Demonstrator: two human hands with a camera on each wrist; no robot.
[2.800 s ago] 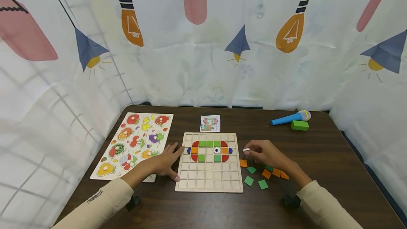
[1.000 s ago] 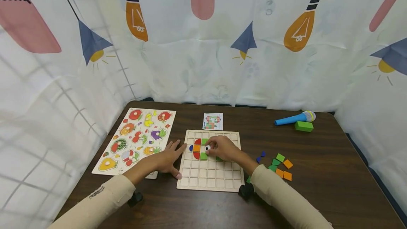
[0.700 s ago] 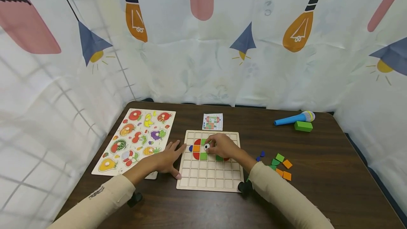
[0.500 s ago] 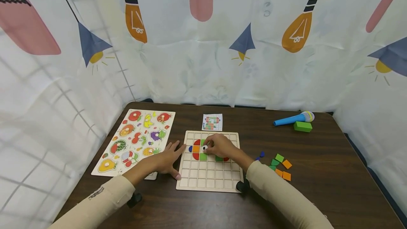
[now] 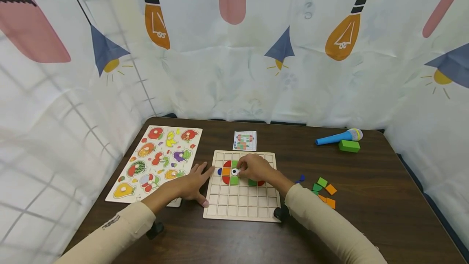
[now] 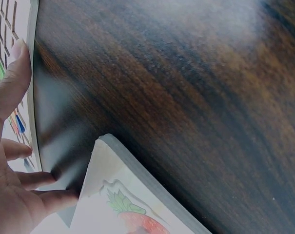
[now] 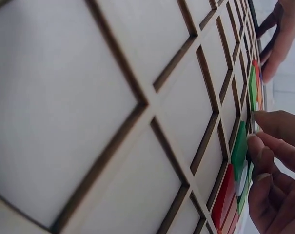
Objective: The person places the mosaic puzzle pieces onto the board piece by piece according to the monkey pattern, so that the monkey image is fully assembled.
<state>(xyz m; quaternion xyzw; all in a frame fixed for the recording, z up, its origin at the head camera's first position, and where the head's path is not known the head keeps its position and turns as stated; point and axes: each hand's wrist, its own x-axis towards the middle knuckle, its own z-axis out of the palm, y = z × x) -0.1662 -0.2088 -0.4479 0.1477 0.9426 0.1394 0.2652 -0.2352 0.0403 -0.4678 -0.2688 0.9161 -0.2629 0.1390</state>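
My left hand lies with spread fingers at the left edge of the wooden grid board; in the left wrist view the thumb of that hand rests on the board's rim. The right hand is over the upper part of the grid. Its thumb and fingertips pinch the right edge of a white eye tile, which lies flat beside an orange tile. In the right wrist view, the right hand is beyond red and green tiles. It partly hides the pattern's right half.
A fruit puzzle board lies left of the grid. A small pattern card is behind it. Loose green, orange and blue tiles lie to the right. A blue toy microphone and green block are at the back right.
From the board's right side, the right hand has moved left over the grid with the eye tile, which now lies flat. Loose tiles at the right have shifted. The left hand keeps its place.
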